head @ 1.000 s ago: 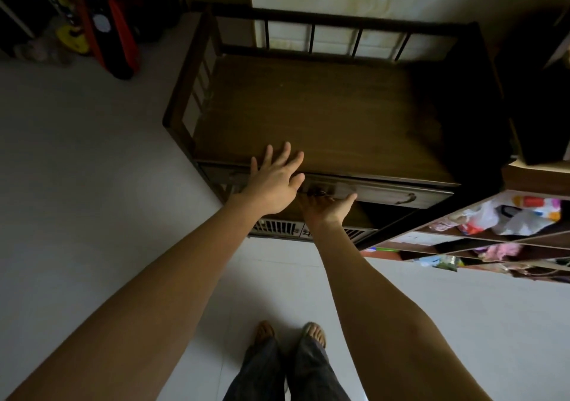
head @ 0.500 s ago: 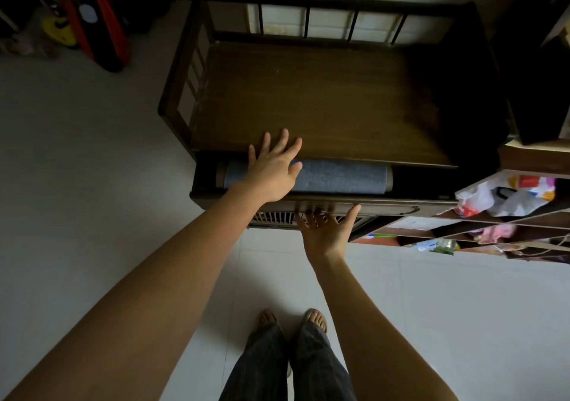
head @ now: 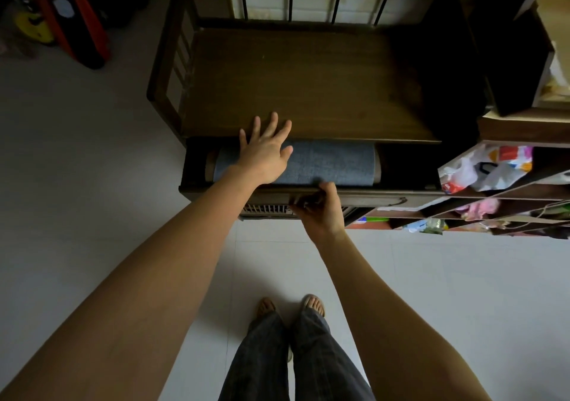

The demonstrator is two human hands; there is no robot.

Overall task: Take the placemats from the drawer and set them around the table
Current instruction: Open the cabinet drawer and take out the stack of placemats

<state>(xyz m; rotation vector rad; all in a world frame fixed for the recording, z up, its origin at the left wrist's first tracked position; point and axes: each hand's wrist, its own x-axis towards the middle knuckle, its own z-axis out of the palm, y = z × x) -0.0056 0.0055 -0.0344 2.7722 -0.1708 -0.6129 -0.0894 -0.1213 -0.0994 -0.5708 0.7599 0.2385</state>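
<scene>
Head view showed the left hand (head: 266, 150), fingers spread, over the grey-blue woven fabric placemats (head: 333, 166); the right hand (head: 320, 204) gripped the dark wooden drawer (head: 370, 198) front. They looked light and floppy, best lifted by the near edge.

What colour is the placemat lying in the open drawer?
Blue-grey, plain and denim-like, in the head view: the placemat lies flat in the drawer.

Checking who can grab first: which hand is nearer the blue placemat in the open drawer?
Left. The left hand is spread directly over the blue placemat; the right hand grips the drawer front just below it.
</scene>
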